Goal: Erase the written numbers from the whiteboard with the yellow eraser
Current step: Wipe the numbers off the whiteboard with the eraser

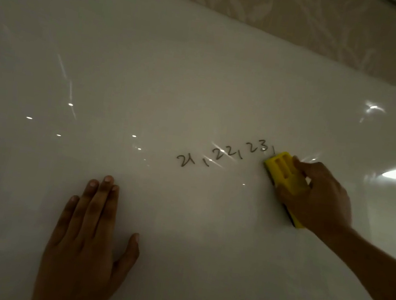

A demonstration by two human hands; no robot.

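Observation:
A glossy whiteboard fills most of the view. Dark handwritten numbers, "21, 22, 23," with commas, run in a rising line across its middle right. My right hand grips a yellow eraser and presses it flat on the board, its upper corner just right of the last comma after "23". My left hand lies flat on the board below and left of the numbers, fingers together and extended, holding nothing.
Beige patterned wallpaper runs above the board's top edge. Bright light reflections glare on the board at the right and in small spots at the left.

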